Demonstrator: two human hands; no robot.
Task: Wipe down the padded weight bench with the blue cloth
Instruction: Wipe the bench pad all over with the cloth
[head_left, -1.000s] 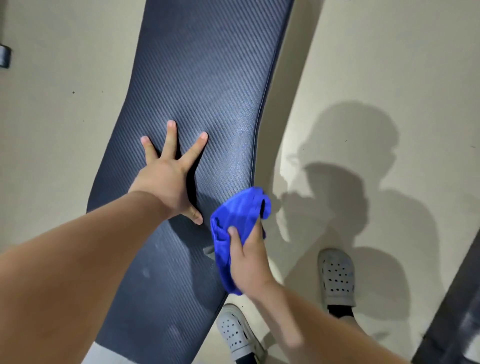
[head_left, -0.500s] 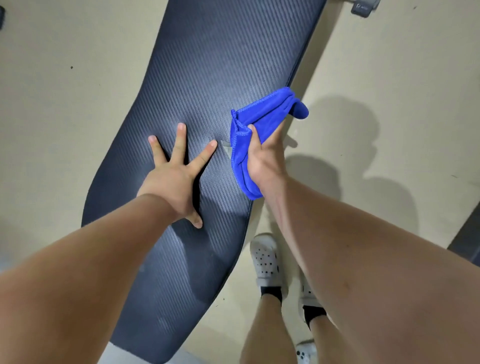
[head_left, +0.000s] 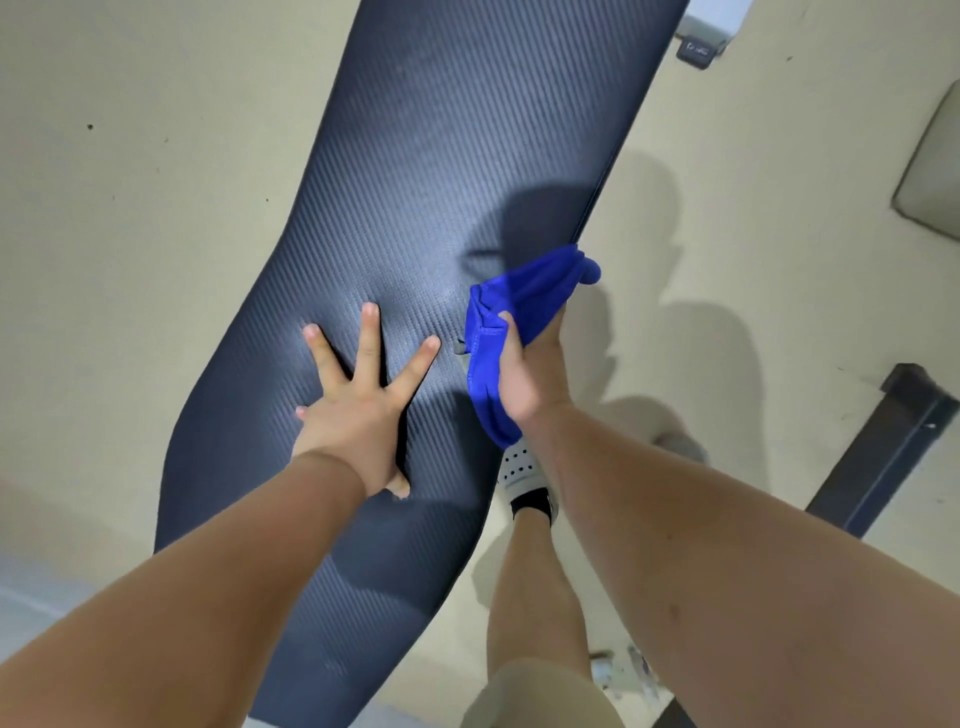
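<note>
Right hand (head_left: 524, 384) grips blue cloth (head_left: 511, 312) — bench (head_left: 441, 156) edge.

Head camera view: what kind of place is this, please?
Probably a gym or home workout room: a long padded weight bench, a plain hard floor, and a dark metal frame at the right.

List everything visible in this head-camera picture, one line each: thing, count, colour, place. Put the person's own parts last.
padded weight bench: one, dark navy, ribbed, running from top centre to bottom left.
blue cloth: one, bright blue, bunched at the bench's right edge.
floor: one, beige, all around.
metal frame bar: one, black, right edge.
grey pad: one, grey, upper right, cut off.
bracket: one, dark grey, top right.
perforated shoe: one clearly seen, white, right of the bench.
left hand: one, fingers spread flat on the bench.
right hand: one, gripping the cloth.
</note>
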